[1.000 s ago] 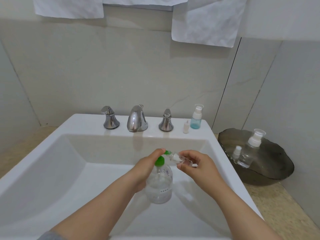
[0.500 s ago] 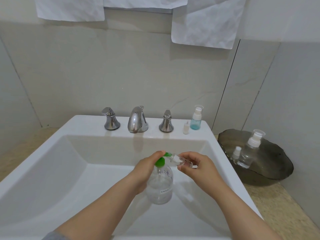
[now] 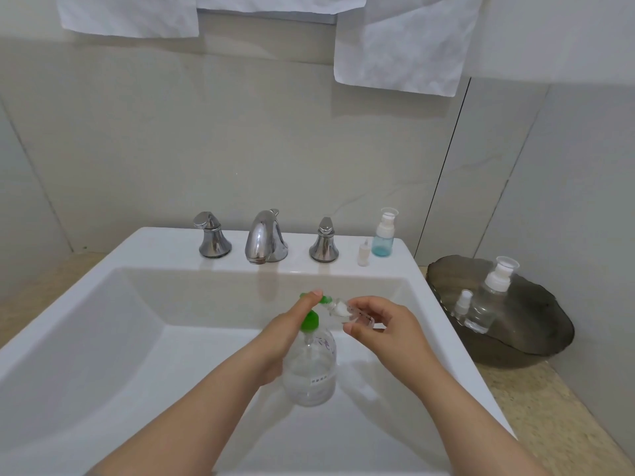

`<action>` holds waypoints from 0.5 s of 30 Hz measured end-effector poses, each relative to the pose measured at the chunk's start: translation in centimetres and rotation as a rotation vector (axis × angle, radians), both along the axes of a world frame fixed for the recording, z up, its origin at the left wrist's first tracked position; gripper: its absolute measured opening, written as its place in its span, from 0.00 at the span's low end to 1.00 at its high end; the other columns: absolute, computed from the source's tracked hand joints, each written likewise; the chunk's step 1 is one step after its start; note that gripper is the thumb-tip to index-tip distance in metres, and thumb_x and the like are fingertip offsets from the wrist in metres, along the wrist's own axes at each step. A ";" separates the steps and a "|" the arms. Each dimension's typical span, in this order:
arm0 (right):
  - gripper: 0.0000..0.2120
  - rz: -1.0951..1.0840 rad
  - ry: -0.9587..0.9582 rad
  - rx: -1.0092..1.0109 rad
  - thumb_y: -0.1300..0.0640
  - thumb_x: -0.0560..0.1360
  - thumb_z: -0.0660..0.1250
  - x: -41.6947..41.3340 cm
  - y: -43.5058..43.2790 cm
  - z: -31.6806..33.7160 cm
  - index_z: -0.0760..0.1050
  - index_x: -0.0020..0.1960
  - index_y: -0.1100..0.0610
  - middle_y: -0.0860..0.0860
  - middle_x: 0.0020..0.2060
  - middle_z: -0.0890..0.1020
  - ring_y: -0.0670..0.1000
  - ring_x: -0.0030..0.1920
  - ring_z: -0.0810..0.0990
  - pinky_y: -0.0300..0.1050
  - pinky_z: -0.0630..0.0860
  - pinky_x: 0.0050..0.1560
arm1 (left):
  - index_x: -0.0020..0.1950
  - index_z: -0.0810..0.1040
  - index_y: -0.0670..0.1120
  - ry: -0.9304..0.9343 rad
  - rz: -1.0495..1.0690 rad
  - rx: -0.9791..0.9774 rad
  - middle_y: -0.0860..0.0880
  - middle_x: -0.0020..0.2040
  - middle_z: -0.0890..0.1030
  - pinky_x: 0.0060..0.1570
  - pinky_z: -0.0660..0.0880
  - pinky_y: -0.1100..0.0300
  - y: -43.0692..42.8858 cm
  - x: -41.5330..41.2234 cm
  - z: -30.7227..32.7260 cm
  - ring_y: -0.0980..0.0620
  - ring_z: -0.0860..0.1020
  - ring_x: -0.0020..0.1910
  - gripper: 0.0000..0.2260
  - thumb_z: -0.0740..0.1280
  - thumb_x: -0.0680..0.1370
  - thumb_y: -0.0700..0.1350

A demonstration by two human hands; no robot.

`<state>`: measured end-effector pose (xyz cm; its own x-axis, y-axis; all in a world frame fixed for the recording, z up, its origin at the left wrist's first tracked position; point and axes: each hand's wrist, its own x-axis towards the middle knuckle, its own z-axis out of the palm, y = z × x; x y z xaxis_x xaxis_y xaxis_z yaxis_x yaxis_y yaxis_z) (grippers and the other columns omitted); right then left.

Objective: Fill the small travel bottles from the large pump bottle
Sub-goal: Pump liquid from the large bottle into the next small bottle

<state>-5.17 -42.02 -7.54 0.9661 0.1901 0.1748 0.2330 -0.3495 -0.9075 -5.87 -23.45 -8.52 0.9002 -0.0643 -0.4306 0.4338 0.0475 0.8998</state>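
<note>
As seen above the sink basin, left hand: wrapped round the large pump bottle, one fingertip on top of the pump.
Right hand: pinching the small travel bottle.
Axis: travel bottle tilted, mouth pointing left toward the green nozzle; touching or just beside, cannot tell.
Judgement: the next press needs the mouth directly under the nozzle.

green pump top, white sink, blue-tinted bottle, dark tray.
</note>
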 end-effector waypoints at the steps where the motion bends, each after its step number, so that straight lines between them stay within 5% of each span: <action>1: 0.12 0.002 0.002 -0.003 0.60 0.71 0.74 0.0 0.0 0.0 0.80 0.50 0.46 0.44 0.43 0.82 0.39 0.44 0.78 0.31 0.75 0.44 | 0.65 0.79 0.52 0.004 0.010 0.002 0.49 0.63 0.82 0.73 0.67 0.46 0.0 0.2 -0.2 0.45 0.78 0.65 0.42 0.69 0.58 0.76; 6: 0.11 0.007 0.019 -0.030 0.60 0.71 0.74 0.1 -0.1 -0.2 0.82 0.51 0.48 0.45 0.43 0.83 0.40 0.44 0.78 0.34 0.75 0.45 | 0.61 0.82 0.49 -0.008 0.054 -0.013 0.43 0.61 0.84 0.70 0.72 0.45 0.0 0.4 -0.3 0.42 0.81 0.61 0.39 0.73 0.57 0.70; 11: 0.10 0.018 0.032 -0.071 0.61 0.71 0.74 0.1 -0.2 -0.3 0.82 0.49 0.48 0.45 0.39 0.81 0.39 0.39 0.76 0.34 0.74 0.44 | 0.58 0.84 0.45 0.003 0.071 -0.035 0.43 0.53 0.85 0.56 0.77 0.52 0.1 0.3 -0.3 0.43 0.83 0.52 0.20 0.72 0.75 0.58; 15: 0.10 0.015 0.031 -0.089 0.60 0.70 0.74 0.2 -0.3 -0.5 0.82 0.49 0.48 0.47 0.40 0.81 0.40 0.38 0.75 0.35 0.73 0.44 | 0.60 0.83 0.42 0.003 0.098 -0.057 0.42 0.52 0.85 0.49 0.78 0.54 0.0 0.2 -0.1 0.43 0.82 0.49 0.18 0.70 0.78 0.54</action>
<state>-5.00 -42.31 -8.05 0.9676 0.2184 0.1268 0.2115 -0.4258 -0.8798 -5.72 -23.50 -8.65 0.9022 -0.0003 -0.4313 0.4271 0.1409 0.8932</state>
